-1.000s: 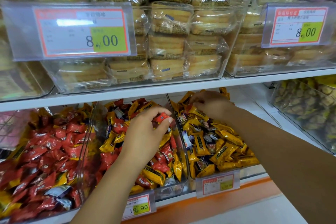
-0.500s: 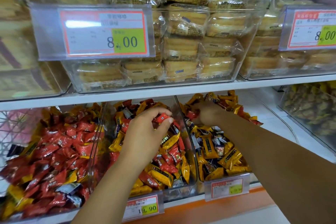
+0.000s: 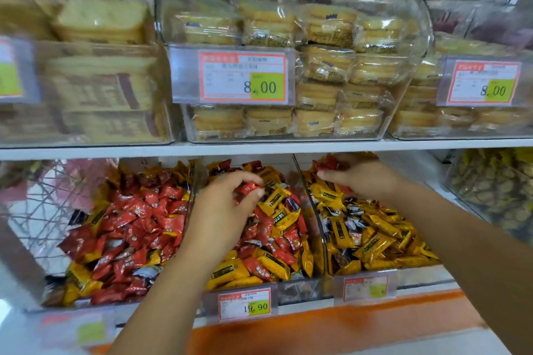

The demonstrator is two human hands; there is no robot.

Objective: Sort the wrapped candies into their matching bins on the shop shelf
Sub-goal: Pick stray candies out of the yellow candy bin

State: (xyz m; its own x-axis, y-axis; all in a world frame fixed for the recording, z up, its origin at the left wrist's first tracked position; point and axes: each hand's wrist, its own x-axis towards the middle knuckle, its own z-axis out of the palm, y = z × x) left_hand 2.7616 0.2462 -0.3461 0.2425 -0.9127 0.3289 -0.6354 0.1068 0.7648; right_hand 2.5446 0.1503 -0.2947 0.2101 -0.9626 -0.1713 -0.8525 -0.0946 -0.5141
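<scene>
Pinching a red candy (image 3: 246,188) above the middle bin (image 3: 297,289), left hand (image 3: 222,212); right hand (image 3: 362,179) clutching red candies (image 3: 327,165).

The left heap of glossy wrapped candies (image 3: 135,219) is coloured red, with some yellow at its near edge. The middle heap of wrapped candies (image 3: 277,253) is mixed red and yellow, the yellow wrappers printed with dark lettering. The right heap of wrapped candies (image 3: 372,239) is mostly yellow, flecked white and dark. A small red candy (image 3: 246,188) is pinched by the left hand (image 3: 219,210). A second red candy (image 3: 327,166) is gripped by the right hand (image 3: 363,179). The rectangular paper price tags (image 3: 243,78) are white, bordered orange-red, with a lime-green patch.
</scene>
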